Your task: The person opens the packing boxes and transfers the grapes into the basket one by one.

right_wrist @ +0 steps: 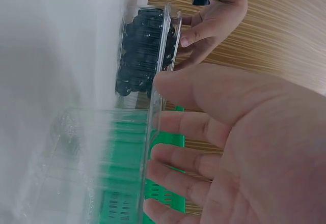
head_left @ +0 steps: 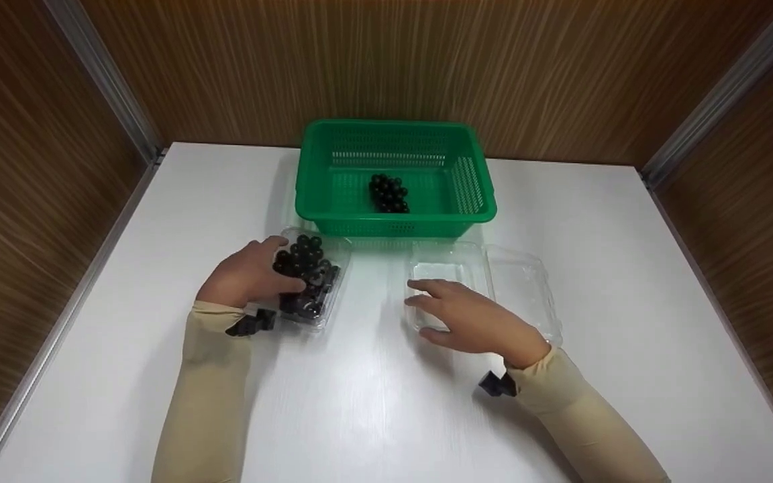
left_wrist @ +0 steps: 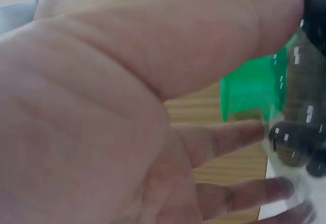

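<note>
On the left, a clear plastic clamshell box (head_left: 338, 263) holds dark grapes (head_left: 306, 253). My left hand (head_left: 250, 275) rests on its near-left side, with a fairly straight thumb across the grapes and fingertips at the far-left edge. In the left wrist view the thumb tip meets a dark grape (left_wrist: 315, 15). To the right, a second clear box (head_left: 451, 252) stands with its lid (head_left: 526, 288) laid out flat. Over its near part is my right hand (head_left: 470, 318), fingers spread and straight, holding nothing. The right wrist view shows those fingers close to the clear plastic rim (right_wrist: 153, 109).
A green perforated basket (head_left: 394, 218) stands behind both boxes, with a bunch of dark grapes (head_left: 388, 194) inside. The white table (head_left: 373, 402) is bounded by a wood-grain wall (head_left: 400, 60) at the back and wood-grain panels on both sides.
</note>
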Tool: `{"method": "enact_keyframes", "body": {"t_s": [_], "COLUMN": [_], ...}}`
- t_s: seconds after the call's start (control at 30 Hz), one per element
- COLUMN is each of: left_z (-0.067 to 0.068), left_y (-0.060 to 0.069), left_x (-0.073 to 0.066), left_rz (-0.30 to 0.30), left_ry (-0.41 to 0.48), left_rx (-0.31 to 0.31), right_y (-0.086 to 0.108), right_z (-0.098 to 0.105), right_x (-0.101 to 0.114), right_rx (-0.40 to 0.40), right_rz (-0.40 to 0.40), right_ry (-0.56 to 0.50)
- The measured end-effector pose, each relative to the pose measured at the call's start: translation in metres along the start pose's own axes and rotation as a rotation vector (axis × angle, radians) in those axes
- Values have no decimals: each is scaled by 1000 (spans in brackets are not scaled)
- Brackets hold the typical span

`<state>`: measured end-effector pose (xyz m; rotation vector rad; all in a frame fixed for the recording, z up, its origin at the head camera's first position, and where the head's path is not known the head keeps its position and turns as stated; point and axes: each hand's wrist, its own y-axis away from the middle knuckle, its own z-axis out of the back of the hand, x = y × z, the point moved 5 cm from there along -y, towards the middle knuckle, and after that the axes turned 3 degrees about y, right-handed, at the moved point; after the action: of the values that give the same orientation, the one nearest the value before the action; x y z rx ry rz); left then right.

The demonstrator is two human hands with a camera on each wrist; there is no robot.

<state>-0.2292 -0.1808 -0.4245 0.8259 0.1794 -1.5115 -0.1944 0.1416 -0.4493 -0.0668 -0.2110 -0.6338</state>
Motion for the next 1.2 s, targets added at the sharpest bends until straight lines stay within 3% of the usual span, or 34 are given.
{"method": "enact_keyframes", "body": {"t_s": [0.37,0.57,0.9,1.2], "left_z": [-26,-44,-55,-63], "left_y": [-5,-4,-4,-7], "left_x": [-25,-35,-51,-63], "left_rz": [-117,-137,-137,-159], "left_ry": [5,-8,-52,-74], "left_rx": [12,13,-25,-53], "right_y": [-1,2,-1,-2], "right_z": [0,-2,13,17], "right_x": [-1,-1,-11,-12], "right_rx": [-35,-64,-235,-279], "right_rz": [20,22,-152,-192], "right_ry": [13,19,59,40]}}
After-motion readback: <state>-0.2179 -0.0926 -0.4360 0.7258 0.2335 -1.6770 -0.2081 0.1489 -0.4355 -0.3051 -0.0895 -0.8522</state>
